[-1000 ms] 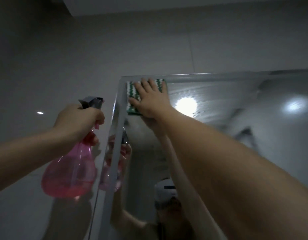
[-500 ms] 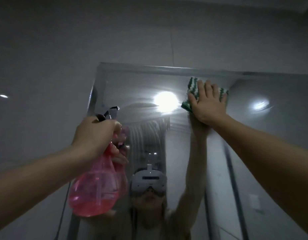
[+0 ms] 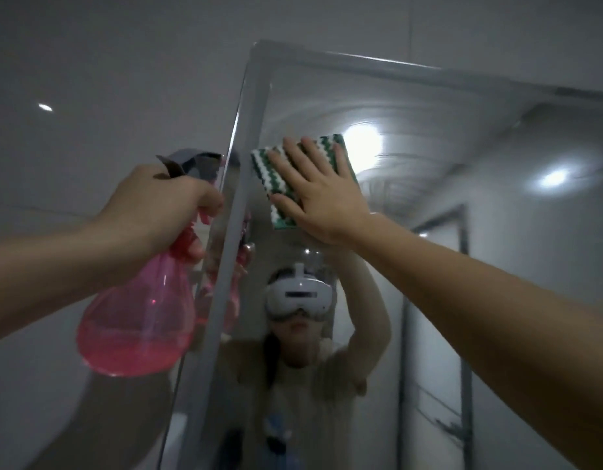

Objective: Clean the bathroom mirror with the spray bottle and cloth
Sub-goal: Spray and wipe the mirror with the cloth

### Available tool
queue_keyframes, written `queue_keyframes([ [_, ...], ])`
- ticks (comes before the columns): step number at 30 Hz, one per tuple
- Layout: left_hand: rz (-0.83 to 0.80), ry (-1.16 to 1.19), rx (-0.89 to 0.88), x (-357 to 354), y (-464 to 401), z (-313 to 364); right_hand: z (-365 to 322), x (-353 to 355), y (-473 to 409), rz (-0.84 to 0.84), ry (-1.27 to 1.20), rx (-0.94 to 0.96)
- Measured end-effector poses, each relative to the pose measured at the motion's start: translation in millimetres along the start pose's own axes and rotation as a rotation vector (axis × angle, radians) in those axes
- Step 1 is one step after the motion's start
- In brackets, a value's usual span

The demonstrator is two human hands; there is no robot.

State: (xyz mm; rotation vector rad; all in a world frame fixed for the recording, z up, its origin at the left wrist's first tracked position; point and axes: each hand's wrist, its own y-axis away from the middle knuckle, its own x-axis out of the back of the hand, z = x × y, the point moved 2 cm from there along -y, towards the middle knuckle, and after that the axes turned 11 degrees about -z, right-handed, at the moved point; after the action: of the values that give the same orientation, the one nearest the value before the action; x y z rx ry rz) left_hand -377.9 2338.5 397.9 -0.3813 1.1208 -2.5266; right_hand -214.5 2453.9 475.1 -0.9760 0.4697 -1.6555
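Observation:
The wall mirror [image 3: 463,157] fills the right half of the head view, with wet streaks across its upper glass. My right hand [image 3: 322,195] lies flat with straight fingers on a folded green-and-white striped cloth [image 3: 276,178], pressing it against the glass near the mirror's upper left corner. My left hand [image 3: 157,205] grips the neck of a pink see-through spray bottle [image 3: 137,320], held just left of the mirror's edge. The bottle's grey nozzle [image 3: 195,161] points toward the mirror, and pink liquid sits in its lower part.
The mirror's bevelled left edge [image 3: 225,232] runs slanting down the middle. Grey tiled wall [image 3: 107,79] spreads left of and above the mirror. The glass reflects a person with a white headset [image 3: 298,293], raised arms, ceiling lights and a doorway [image 3: 435,300].
My right hand slid the cloth from the upper middle of the glass back left and lower, close to the left edge. The view shifted. The left hand keeps the bottle raised.

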Motion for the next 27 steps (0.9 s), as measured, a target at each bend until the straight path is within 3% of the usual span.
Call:
queue_keyframes([
  [4,-0.012,0.028,-0.011,-26,6,10,41,-8,45,-0.065,0.051,0.009],
  [12,-0.106,0.214,0.088,-99,42,21,157,-22,139,-0.076,-0.174,-0.395],
  [18,-0.029,0.227,0.16,-96,68,-1,120,-28,129,0.032,-0.313,-0.605],
  [27,0.086,-0.006,0.214,-70,98,-26,-35,-53,97,0.147,-0.142,-0.151],
])
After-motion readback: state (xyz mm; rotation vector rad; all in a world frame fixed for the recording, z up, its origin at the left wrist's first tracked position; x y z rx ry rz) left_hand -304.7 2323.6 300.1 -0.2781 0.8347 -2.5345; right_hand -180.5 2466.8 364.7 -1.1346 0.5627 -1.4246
